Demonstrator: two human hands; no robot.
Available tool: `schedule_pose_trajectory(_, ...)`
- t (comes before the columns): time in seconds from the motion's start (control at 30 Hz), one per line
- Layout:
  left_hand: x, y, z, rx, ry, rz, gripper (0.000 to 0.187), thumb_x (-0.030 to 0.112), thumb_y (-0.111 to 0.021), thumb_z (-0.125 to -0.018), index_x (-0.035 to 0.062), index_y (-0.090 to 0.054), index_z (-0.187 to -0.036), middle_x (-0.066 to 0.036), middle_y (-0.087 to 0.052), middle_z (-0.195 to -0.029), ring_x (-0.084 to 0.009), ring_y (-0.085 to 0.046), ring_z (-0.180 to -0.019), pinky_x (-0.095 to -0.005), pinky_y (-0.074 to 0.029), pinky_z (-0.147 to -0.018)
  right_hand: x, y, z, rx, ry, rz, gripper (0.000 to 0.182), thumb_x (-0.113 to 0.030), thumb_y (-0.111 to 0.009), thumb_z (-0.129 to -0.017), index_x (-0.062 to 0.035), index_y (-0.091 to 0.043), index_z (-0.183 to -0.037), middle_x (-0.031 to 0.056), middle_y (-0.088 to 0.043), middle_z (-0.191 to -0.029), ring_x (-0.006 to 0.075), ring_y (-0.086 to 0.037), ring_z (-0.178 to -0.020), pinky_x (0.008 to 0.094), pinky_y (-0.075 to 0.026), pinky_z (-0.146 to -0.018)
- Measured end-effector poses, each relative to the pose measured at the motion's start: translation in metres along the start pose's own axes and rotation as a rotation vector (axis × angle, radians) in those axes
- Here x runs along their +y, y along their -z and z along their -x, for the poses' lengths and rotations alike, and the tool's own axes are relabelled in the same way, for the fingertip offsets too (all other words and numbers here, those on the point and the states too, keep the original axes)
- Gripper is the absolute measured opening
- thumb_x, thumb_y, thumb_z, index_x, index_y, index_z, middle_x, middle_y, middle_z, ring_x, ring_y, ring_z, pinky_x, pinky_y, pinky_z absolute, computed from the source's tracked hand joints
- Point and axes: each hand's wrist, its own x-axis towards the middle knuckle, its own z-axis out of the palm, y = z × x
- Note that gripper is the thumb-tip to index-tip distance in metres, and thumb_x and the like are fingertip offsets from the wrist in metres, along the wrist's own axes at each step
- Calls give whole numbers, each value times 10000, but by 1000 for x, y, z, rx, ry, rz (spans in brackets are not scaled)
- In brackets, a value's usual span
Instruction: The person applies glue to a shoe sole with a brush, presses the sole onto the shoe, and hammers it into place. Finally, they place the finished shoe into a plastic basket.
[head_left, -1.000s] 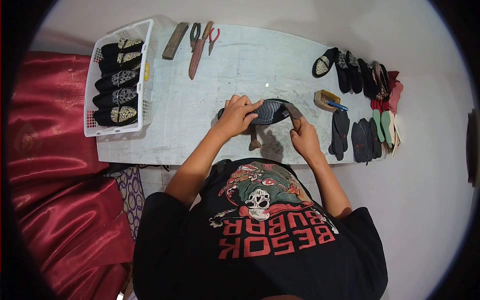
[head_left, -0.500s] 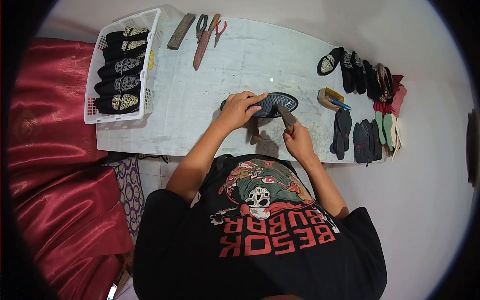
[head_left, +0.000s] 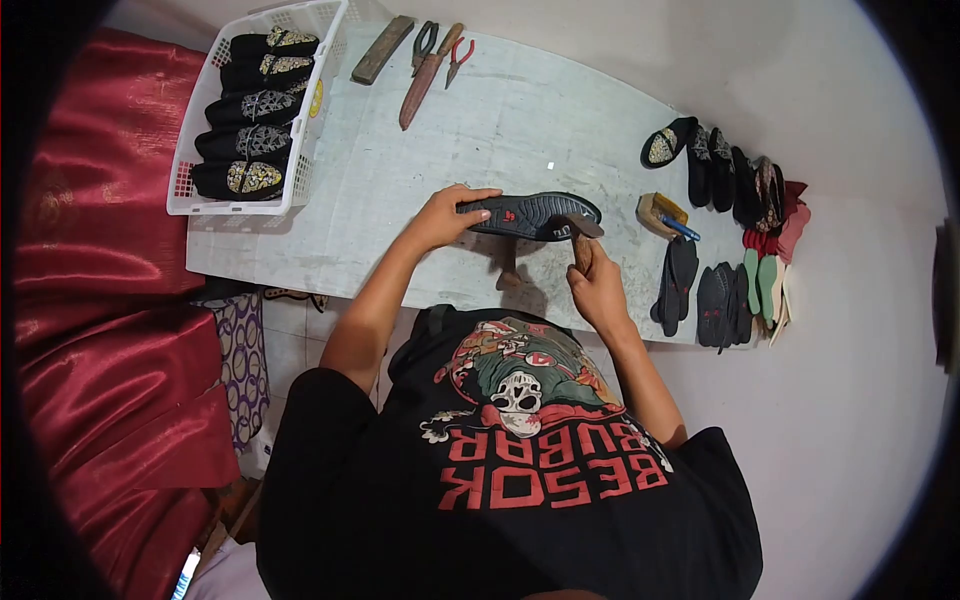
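A black shoe lies sole up on a metal stand near the table's front edge. My left hand is wrapped round its left end, thumb on the sole and fingers along the far side. My right hand is closed round the wooden handle of a hammer. The hammer's head is over the right end of the sole; whether it touches cannot be made out.
A white basket of decorated black shoes stands back left. Behind lie a dark block, scissors, a knife and red pliers. At right are a glue container, shoes and black soles.
My left hand has moved left along the shoe, baring more of the sole. The hammer's head has shifted right, towards the shoe's right end. The whole view has tilted slightly.
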Motion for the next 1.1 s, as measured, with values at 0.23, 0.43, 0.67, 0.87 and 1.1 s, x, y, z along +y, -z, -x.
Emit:
schedule_pose_trajectory(0.23, -1, -5, 2, 53, 26, 44, 431, 141, -754, -881, 239, -729, -1301, -138, -667, -996, -265, -639, -939, -350, -503, -893, -6, -16, 0, -141, 140, 111, 347, -88, -645, -814, 2, -545, -1134, 310, -672, -854, 525, -644, -876, 569, -495, -778)
schedule_pose_trajectory(0.43, 6, -2, 1, 55, 34, 10, 423, 116, -749, -883, 225, -735, -1292, -138, -669, -999, -255, -644, -923, -344, -504, -883, -15, -15, -4, -131, 166, 69, 304, -80, -640, -812, -10, -537, -1089, 289, -677, -839, 509, -654, -855, 578, -494, -752)
schedule_pose_trajectory(0.67, 2, -3, 0, 25, 66, 79, 445, 101, -734, -901, 222, -717, -1329, -87, -639, -984, -200, -595, -922, -315, -466, -881, -12, -29, -14, -209, 184, 141, 279, -95, -636, -819, -7, -541, -1066, 287, -672, -825, 513, -645, -833, 562, -496, -737)
schedule_pose_trajectory(0.87, 11, 3, 1, -3, 97, 65, 442, 96, -749, -890, 200, -723, -1319, -78, -647, -982, -196, -596, -919, -316, -470, -886, -41, -20, -6, -268, 148, 59, 267, -100, -632, -824, -7, -544, -1058, 297, -663, -808, 523, -642, -833, 563, -495, -749)
schedule_pose_trajectory(1.1, 0, 1, -3, -10, 25, 78, 444, 71, -722, -893, 195, -723, -1319, -63, -622, -957, -189, -585, -937, -306, -460, -895, -29, -35, -16, -204, 152, 45, 261, -106, -636, -829, -7, -558, -1058, 296, -662, -788, 507, -659, -815, 547, -506, -739)
